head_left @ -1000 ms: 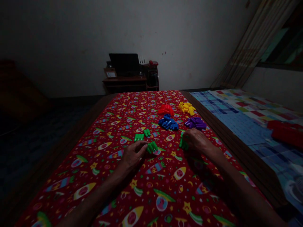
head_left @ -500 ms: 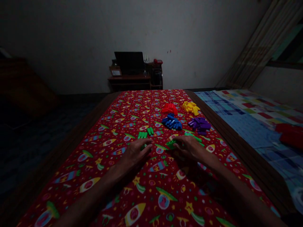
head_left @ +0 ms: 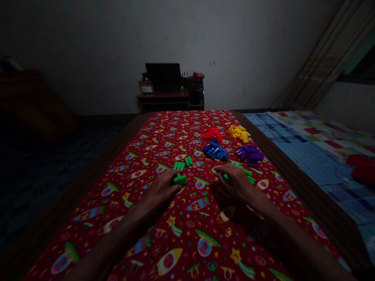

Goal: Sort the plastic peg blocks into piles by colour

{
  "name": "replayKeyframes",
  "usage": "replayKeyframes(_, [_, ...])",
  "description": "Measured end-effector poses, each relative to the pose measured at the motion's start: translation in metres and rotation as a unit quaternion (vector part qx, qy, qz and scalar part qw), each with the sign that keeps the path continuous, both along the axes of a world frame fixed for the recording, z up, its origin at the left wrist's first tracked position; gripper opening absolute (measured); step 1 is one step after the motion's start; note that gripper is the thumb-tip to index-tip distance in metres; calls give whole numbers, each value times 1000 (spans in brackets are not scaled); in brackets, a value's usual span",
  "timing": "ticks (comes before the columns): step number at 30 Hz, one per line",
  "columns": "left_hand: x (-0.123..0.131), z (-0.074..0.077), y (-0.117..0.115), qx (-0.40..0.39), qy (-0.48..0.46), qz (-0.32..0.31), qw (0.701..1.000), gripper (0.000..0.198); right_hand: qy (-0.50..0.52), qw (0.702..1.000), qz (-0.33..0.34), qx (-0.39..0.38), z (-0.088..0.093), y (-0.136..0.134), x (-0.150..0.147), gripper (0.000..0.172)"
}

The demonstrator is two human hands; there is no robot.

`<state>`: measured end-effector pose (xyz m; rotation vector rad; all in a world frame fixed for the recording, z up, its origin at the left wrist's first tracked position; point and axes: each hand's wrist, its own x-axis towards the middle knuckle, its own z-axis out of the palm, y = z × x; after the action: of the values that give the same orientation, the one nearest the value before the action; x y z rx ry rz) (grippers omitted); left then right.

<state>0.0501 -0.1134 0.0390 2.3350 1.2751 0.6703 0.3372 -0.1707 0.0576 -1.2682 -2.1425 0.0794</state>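
Observation:
My left hand is closed round a green plastic block, thumb on the near side and fingers on the far side. Just beyond it a row of green blocks lies side by side, with a pair of loose green blocks to its right. My right hand is curled low over the cloth, with a speck of green showing beneath its fingers; what it grips is mostly hidden. More green blocks lie partly behind that hand.
Piles of blue blocks, red blocks, yellow blocks and purple blocks rest on the red patterned cloth. A desk with a dark monitor stands by the wall. Checked bedding lies at right.
The green block by my left hand now shows plainly in its grip. The green block that stuck out from my right fingertips is no longer visible there. The view has shifted slightly.

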Motion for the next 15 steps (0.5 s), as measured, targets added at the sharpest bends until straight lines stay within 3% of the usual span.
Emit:
replayKeyframes(5, [30,-7,-26,-26,-69,-92,993,37,8,996,81,-20,-23,-11,-32,34])
replayKeyframes(8, [40,-7,-34,-42,-75,-137,987,33,-40,993,79,-73,-26,-11,-33,26])
replayKeyframes(12, [28,3,-27,-1,-36,-123,992,33,-75,987,57,-127,0,-8,-9,15])
replayKeyframes(15, [1,7,-11,40,28,-102,994,36,-64,986,29,-148,30,-6,27,20])
